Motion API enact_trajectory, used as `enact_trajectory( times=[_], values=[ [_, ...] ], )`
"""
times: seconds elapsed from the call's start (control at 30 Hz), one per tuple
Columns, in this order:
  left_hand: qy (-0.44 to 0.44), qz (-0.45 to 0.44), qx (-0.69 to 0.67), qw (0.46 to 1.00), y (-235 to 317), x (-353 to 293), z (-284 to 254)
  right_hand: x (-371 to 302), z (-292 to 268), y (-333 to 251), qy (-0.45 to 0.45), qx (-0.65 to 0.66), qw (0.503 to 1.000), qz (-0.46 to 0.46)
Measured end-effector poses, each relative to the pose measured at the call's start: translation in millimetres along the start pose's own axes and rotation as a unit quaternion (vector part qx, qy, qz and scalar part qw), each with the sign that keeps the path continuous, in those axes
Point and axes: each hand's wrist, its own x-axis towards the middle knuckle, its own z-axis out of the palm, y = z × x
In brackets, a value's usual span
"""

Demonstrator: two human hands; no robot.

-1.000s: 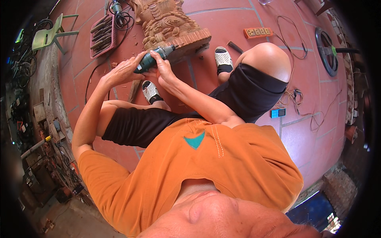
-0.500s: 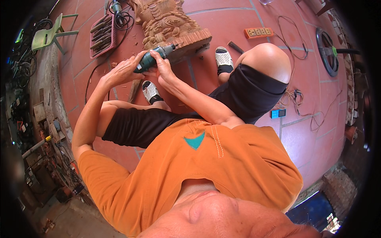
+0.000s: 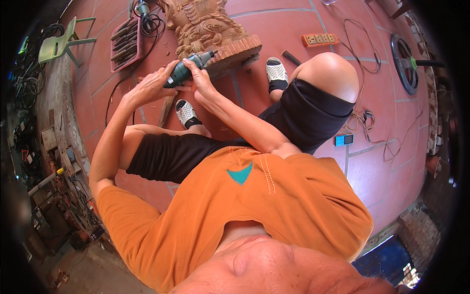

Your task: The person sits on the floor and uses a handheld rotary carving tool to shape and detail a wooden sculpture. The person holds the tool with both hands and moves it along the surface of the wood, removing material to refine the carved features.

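Observation:
A dark green electric die grinder (image 3: 180,75) is held in both hands in front of a carved wooden statue (image 3: 210,29). Around the rear of its body my left hand (image 3: 152,87) is closed. My right hand (image 3: 201,84) grips it farther forward, with the thumb along the top of the housing. The tool's narrow tip points up and right, at the near edge of the statue's base (image 3: 240,53); whether the tip touches the wood I cannot tell. Fingers on the underside are partly hidden.
A pink tray (image 3: 139,51) of chisel-like tools sits at the far left, beside a green chair (image 3: 58,46). Rightward lie an orange power strip (image 3: 319,40), a dark-handled tool (image 3: 291,58), loose cords and a blue phone (image 3: 343,140). A wheel-shaped object (image 3: 404,63) stands far right.
The die grinder has shifted slightly, its tip now a little higher and nearer the statue's base. Both hands keep their grip, and the rest looks unchanged.

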Motion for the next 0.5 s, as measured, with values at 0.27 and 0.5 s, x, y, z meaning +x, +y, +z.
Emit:
enact_trajectory(
  times=[0.27,0.5],
  values=[
    [-0.015,-0.01,-0.01,1.0,3.8,0.2,-1.9,0.7,-2.6,4.6,0.012,0.0,1.0,0.009],
    [-0.028,-0.012,-0.016,0.999,8.1,-0.1,-3.6,-5.8,-2.8,5.9,0.007,0.006,1.0,-0.008]
  ],
)
